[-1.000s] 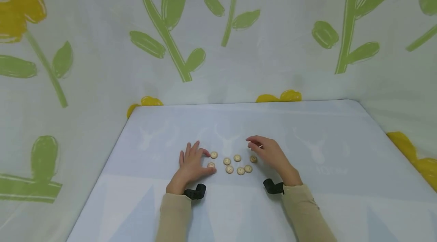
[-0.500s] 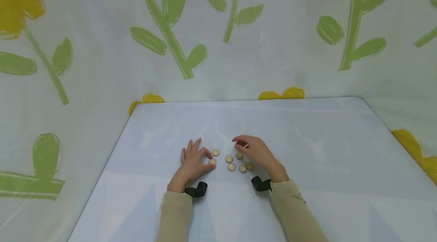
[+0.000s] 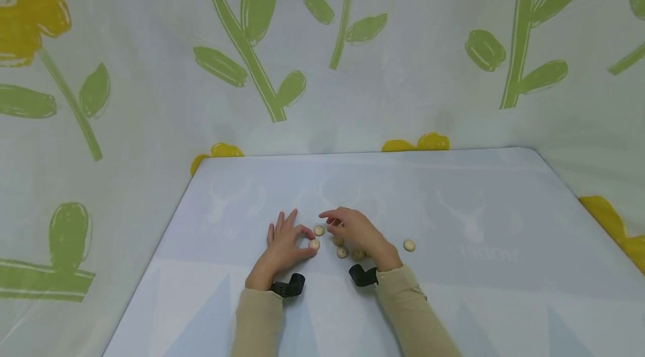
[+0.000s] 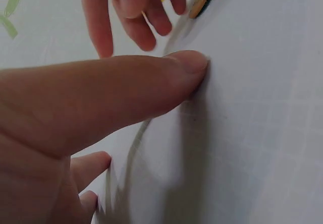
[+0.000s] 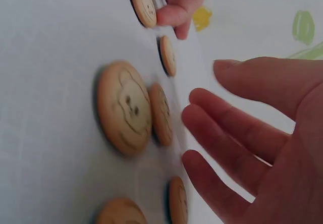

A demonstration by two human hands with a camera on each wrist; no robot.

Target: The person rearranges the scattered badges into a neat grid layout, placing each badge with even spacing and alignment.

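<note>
Several round wooden discs, light brown with an animal face drawn on top, lie flat on the pale table. In the head view my left hand (image 3: 285,244) holds the edges of one disc (image 3: 314,244) between thumb and index finger, its other fingers spread. The right wrist view shows that disc (image 5: 144,6) between those fingertips; the thumb hides it from the left wrist view. My right hand (image 3: 359,232) hovers over the middle discs with fingers slightly bent, and nothing lies between them. One disc (image 3: 319,230) is between the hands; others, such as the large near one (image 5: 124,108), lie beneath the right hand.
A lone disc (image 3: 409,245) lies to the right of the right forearm. The pale, faintly patterned table (image 3: 484,312) reaches back to a hanging cloth (image 3: 403,83) printed with flowers. Each wrist carries a black camera mount (image 3: 289,285).
My right hand has moved left across the discs, uncovering the far-right one and covering some middle ones. My left hand has stayed in place while its thumb and index finger have closed in on a disc.
</note>
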